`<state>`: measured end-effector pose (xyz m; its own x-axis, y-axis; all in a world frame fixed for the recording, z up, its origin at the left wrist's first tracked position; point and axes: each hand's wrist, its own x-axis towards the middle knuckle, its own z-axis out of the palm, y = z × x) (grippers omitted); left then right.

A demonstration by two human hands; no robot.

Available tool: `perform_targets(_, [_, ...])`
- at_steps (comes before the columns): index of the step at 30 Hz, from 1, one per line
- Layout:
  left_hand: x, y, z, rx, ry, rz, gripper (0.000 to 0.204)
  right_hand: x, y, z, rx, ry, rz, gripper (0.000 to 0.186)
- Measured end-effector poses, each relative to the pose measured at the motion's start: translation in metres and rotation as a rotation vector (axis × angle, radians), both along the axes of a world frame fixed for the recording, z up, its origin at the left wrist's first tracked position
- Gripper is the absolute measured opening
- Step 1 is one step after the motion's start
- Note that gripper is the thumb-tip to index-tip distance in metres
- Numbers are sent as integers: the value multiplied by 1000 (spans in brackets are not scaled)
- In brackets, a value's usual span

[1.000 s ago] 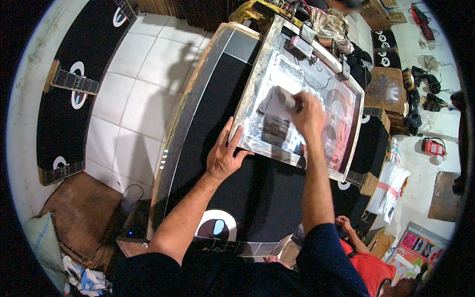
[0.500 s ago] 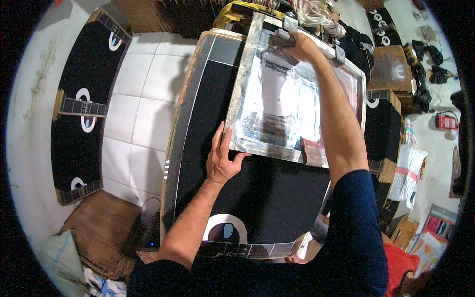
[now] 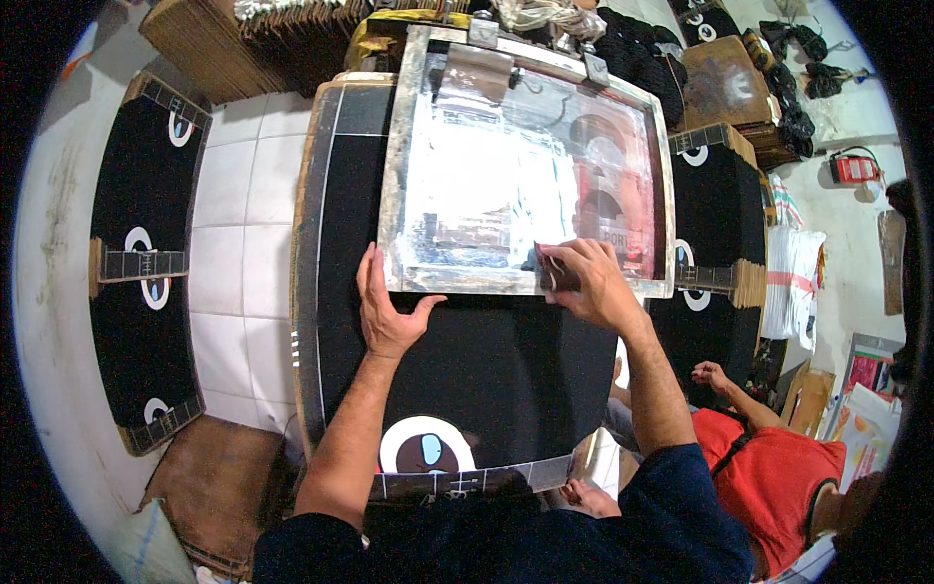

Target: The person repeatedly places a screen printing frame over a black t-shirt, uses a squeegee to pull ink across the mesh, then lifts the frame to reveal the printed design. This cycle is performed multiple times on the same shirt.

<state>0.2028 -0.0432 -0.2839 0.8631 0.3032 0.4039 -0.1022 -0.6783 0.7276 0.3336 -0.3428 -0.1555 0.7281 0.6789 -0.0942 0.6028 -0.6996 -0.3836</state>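
Observation:
A screen-printing frame (image 3: 399,185) with a shiny, ink-smeared mesh lies over the far part of a black cloth (image 3: 486,355) on a board. My left hand (image 3: 391,316) rests at the frame's near left corner, fingers stretched along its side and thumb spread away. At the near edge, my right hand (image 3: 601,282) grips a small dark brown squeegee (image 3: 555,271). A wider grey squeegee (image 3: 477,70) leans at the far end of the screen, untouched. Clamps (image 3: 484,33) sit along the frame's far bar. A white-ringed eye print (image 3: 425,448) shows on the cloth close to me.
Another black printed panel (image 3: 146,200) stands at the left beyond white floor tiles (image 3: 263,243). Stacked black panels (image 3: 715,185) lie to the right. A person in a red top (image 3: 764,477) is at the lower right, one hand (image 3: 591,498) near the board's corner.
My right hand has left the grey squeegee at the far end, come back toward me and taken hold of the brown one. The view has shifted; my left hand stays at the frame's corner.

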Motion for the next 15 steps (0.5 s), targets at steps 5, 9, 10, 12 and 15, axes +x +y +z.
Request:
perform_targets(5, [0,-4,-7,73,75,77,114,55,16,-8,-45,-113,-196,20])
perform_targets(9, [0,-5,-13,76,107,119,108,87,27,-9,39,-170,-209,18])
perform_targets(10, [0,-5,-14,77,106,120,107,93,32,-10,73,-269,-173,17])
perform_targets(12, [0,-6,-14,84,104,120,106,101,42,-13,14,-237,-107,15])
perform_targets(15, [0,-6,-13,105,104,132,104,101,43,-13,36,-190,105,20])
